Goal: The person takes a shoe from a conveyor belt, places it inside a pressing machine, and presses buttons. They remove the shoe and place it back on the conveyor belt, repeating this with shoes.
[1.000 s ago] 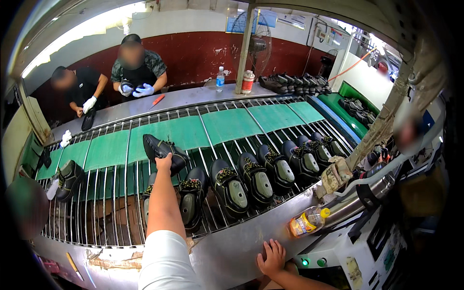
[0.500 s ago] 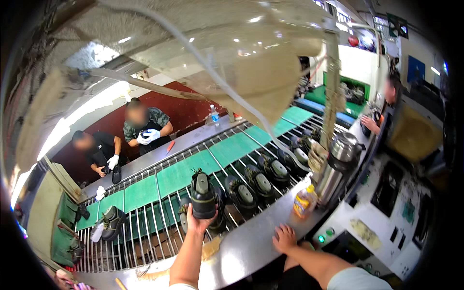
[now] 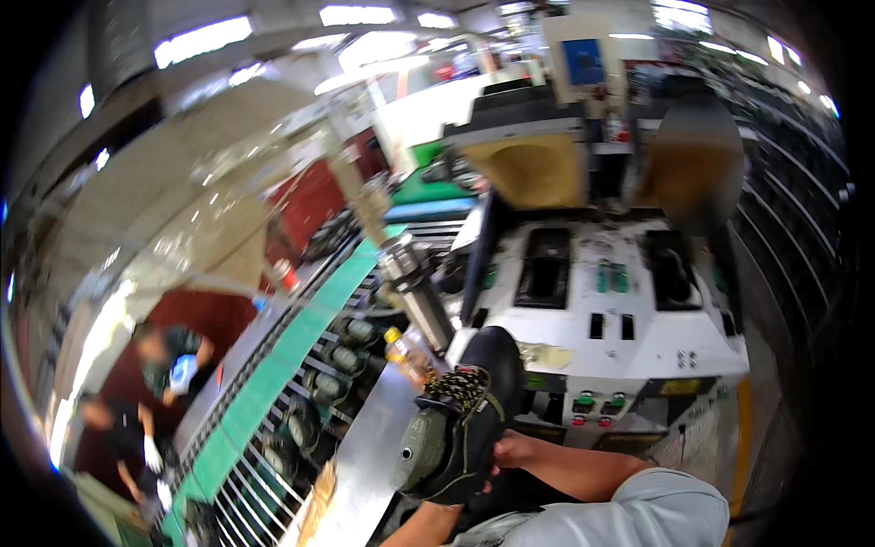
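- The black shoe is raised in front of the body, beside the metal bench and before the white machine.
- The right hand is against the right side of the shoe. Some fingers are behind its edge, so I cannot tell how firmly they close.
- The left forearm comes up below the heel; the left hand is hidden by the shoe, and I cannot tell whether it is spread or closed.
- A hard-looking grey-green block fills the opening, so I judge the shoe to be rather heavy and stiff (the block probably adds much of the weight), and not fragile.
- The smooth toe may be a little slippery. The better hold, I believe, is around the heel and along both sides, leaving the loose laces free.
- The toe points away from the person and slightly to the right; the long axis runs from the heel at lower left to the toe at upper right, with the opening facing the camera.
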A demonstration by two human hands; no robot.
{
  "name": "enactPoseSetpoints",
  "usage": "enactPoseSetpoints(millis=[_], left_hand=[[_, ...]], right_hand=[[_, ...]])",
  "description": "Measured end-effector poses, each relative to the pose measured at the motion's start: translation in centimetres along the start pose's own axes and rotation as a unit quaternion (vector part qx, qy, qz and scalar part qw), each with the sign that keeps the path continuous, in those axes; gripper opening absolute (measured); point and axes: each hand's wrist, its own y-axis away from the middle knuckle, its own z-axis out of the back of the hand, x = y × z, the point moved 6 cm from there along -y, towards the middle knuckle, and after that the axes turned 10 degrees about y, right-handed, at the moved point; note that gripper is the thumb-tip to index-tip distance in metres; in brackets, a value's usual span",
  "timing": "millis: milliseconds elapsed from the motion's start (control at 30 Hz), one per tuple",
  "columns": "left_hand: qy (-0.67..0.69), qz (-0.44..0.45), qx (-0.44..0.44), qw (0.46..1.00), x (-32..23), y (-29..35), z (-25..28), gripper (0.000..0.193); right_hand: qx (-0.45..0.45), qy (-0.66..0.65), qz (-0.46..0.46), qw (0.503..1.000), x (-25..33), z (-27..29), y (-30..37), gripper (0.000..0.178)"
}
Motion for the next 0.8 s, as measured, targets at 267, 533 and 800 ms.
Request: enactPoseSetpoints(millis=[267,533,800], left_hand=[[-0.368,0.299,-0.179,0.862,11.7,-9.7,1.1,0.034],[-0.378,0.231,-0.322,0.837,0.6,-7.1,17.0,0.019],[-0.299,0.060,-0.230,0.924,1.1,-9.5,14.7,0.015]], right_hand=[[-0.480,0.122,0.302,0.815,13.9,1.0,19.1,0.065],[-0.614,0.559,0.360,0.424,34.8,-4.2,31.9,0.111],[-0.742,0.655,-0.008,0.140,53.0,2.7,27.8,0.104]])
